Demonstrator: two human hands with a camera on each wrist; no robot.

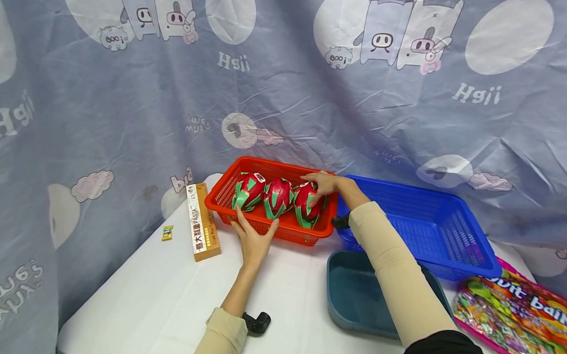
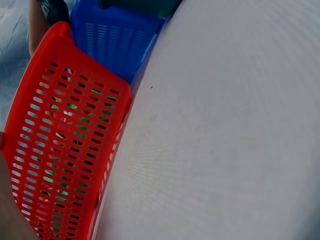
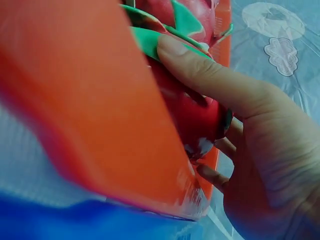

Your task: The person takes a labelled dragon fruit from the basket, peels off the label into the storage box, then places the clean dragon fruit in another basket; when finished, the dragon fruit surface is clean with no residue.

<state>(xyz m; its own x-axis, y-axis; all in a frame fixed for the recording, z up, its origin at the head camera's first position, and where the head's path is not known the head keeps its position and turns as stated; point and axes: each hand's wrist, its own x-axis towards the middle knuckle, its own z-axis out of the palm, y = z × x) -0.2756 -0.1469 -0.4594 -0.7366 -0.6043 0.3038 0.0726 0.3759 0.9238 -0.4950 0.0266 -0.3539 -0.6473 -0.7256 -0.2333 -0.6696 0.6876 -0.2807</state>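
Three red dragon fruits with green scales lie in a row in a red plastic basket [image 1: 281, 233]: a left one [image 1: 249, 190], a middle one [image 1: 278, 195] and a right one [image 1: 306, 201]. My right hand [image 1: 327, 184] reaches in from above and grips the right dragon fruit [image 3: 187, 112], thumb across its near side and the other fingers beyond it. At the basket's front left, my left hand [image 1: 254, 243] touches the outer wall with thumb and forefinger spread wide. Only an edge of that hand shows in the left wrist view, beside the perforated wall.
A blue basket [image 1: 418, 223] stands right of the red one, with a dark teal tub [image 1: 354, 299] in front of it under my right forearm. At far right lies a candy bag [image 1: 518, 315]. Left are a pasta box [image 1: 203, 221] and a small yellow packet [image 1: 167, 233].
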